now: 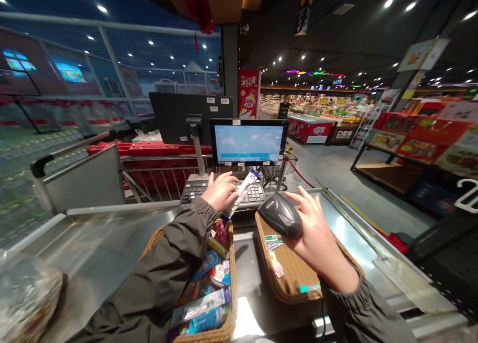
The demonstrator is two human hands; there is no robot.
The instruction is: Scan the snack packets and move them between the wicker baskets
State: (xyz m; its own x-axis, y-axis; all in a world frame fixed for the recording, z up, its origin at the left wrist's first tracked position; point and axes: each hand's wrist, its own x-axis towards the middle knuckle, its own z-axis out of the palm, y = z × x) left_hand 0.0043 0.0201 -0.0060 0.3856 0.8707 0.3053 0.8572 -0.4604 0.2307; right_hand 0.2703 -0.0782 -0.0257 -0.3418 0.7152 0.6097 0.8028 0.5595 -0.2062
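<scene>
My left hand (221,191) reaches over a keyboard (254,191). A slim white packet with blue ends (243,191) is held slantwise at its thumb side, the upper end pointing toward the screen. In my right hand (311,228) is a black barcode scanner (281,216), its head turned left toward the packet; a couple of fingers stick out loosely behind it. Below my left forearm stands a wicker basket (232,303) full of small colourful packaged goods. A second wicker basket (274,288), under the scanner, holds several small items, among them a turquoise-and-pink packet (309,288).
A lit monitor (249,143) faces me behind the keyboard, with another dark screen (190,119) to its left. The metal counter (123,248) spreads around both baskets. Clear plastic bags (28,293) lie at the left. Boxed goods (421,134) fill a right-hand rack; a person (284,107) stands far back.
</scene>
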